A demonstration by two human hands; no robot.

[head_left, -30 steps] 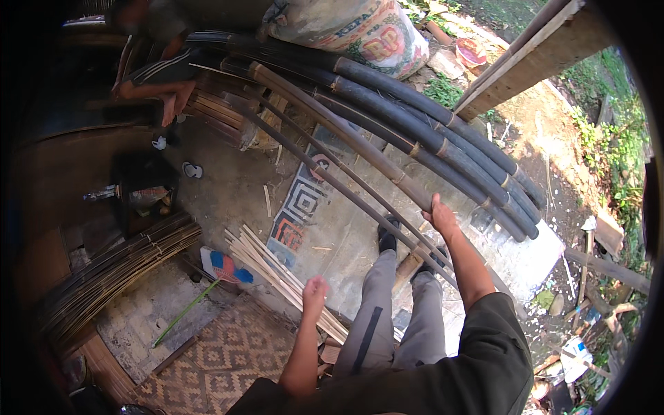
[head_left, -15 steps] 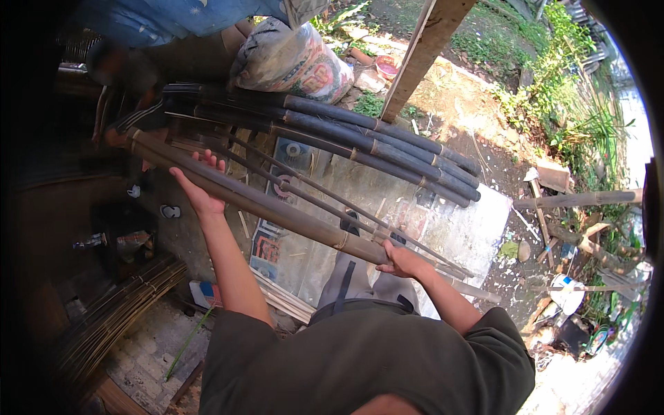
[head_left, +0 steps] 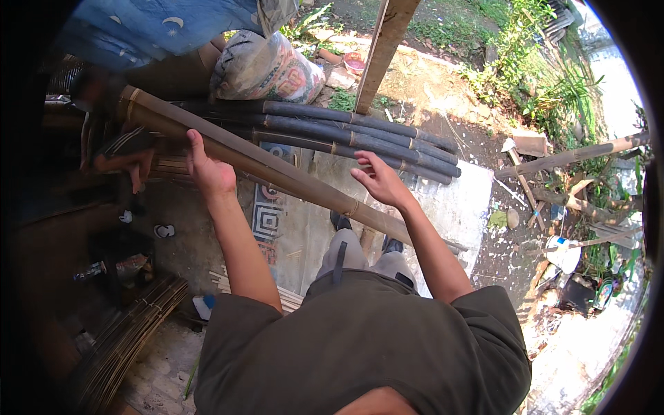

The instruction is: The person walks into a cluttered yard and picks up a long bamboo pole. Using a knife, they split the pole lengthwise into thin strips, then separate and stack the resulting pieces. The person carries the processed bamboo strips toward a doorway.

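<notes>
A thick brown bamboo pole (head_left: 294, 182) slants across in front of me, from the upper left down toward my right forearm. My left hand (head_left: 213, 174) supports it near its raised far-left end, thumb up along the near side; its other fingers are hidden by the pole. Off the pole, my right hand (head_left: 379, 180) hovers just above its lower part, fingers apart and holding nothing. Beyond the pole, several dark bamboo poles (head_left: 360, 131) lie side by side.
A filled sack (head_left: 266, 72) stands behind the dark poles, near a wooden post (head_left: 384, 52). Another person (head_left: 121, 149) sits in shadow at left. A bundle of thin strips (head_left: 135, 339) lies lower left; a white bucket (head_left: 564, 254) is at right.
My right hand has let go of the bamboo pole and moved up from it. The pole's far-left end has risen, and my left hand's fingers have gone out of sight. The view has shifted slightly.
</notes>
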